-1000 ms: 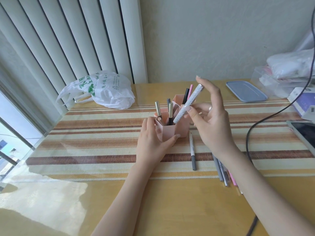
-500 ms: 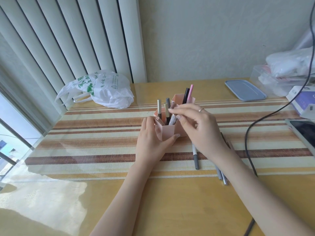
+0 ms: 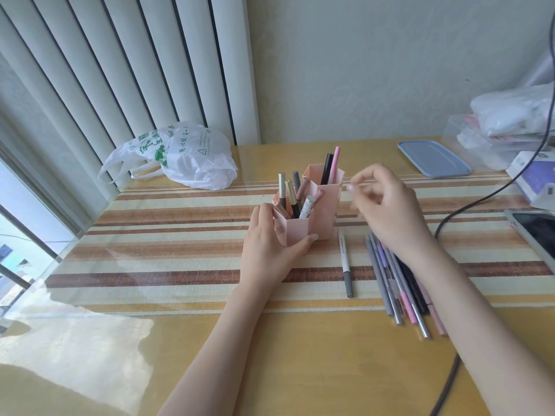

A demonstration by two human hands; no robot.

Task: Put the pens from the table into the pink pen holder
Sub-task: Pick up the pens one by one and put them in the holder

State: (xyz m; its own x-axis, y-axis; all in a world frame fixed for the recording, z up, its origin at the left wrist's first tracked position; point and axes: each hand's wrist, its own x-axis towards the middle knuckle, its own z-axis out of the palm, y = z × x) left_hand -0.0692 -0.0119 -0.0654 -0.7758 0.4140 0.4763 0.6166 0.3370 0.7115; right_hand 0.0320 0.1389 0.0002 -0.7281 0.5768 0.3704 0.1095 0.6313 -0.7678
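Note:
The pink pen holder [image 3: 326,214] stands mid-table with several pens upright in its compartments. A silver patterned pen [image 3: 307,206] leans in the front compartment. My left hand [image 3: 267,244] grips the holder's front section from the left. My right hand [image 3: 387,208] hovers just right of the holder, fingers loosely curled and apart, holding nothing. A white-and-grey pen [image 3: 344,261] lies alone on the striped mat. A bunch of several grey, pink and black pens [image 3: 396,283] lies further right, partly under my right forearm.
A white plastic bag [image 3: 180,156] sits at the back left. A blue lid [image 3: 432,159] lies at the back right, with bagged items, a box and a phone [image 3: 537,232] along the right edge. A black cable [image 3: 468,205] crosses the right side.
My right hand lowered the silver patterned pen into the holder's front compartment, let it go and drew back to the right. My left hand stayed on the holder.

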